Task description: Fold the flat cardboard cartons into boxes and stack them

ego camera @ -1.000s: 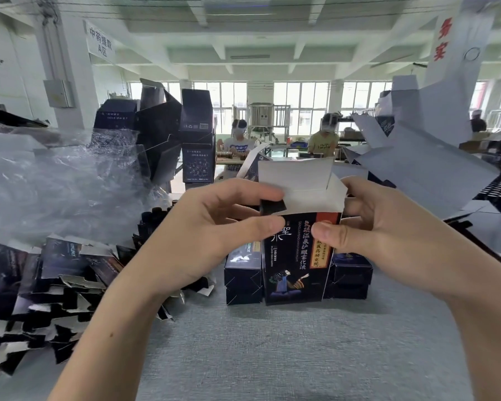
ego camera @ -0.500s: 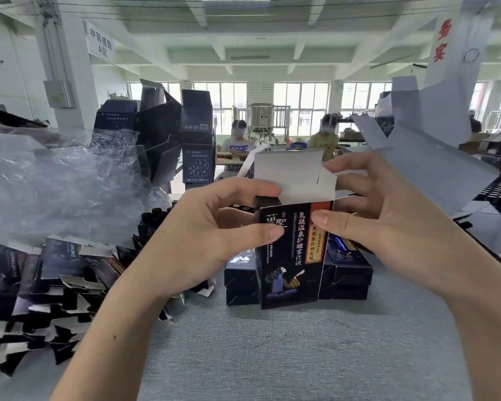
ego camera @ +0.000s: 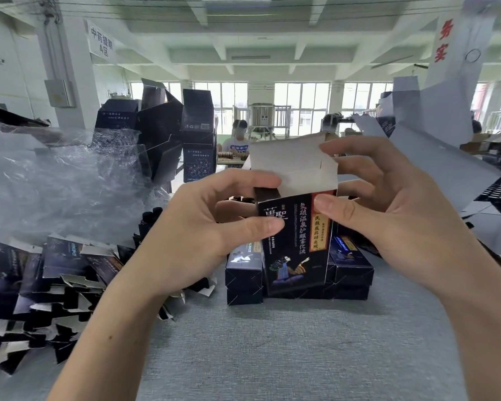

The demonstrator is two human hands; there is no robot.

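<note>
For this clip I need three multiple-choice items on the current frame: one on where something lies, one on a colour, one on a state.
1. Where is the heap of flat cartons?
A. on the person's left
B. on the person's right
C. on top of the finished boxes

2. What colour is the inside of the raised top flap?
A. red
B. white
C. green

3. What state is the held carton in?
A. flat
B. opened into a box, top still open
C. closed and stacked

Answers: 1 A, the heap lies beside the left hand. 2 B, the flap's inner face shows plain white. 3 B, both hands, the right hand included, hold it upright with the flap standing up.
</note>
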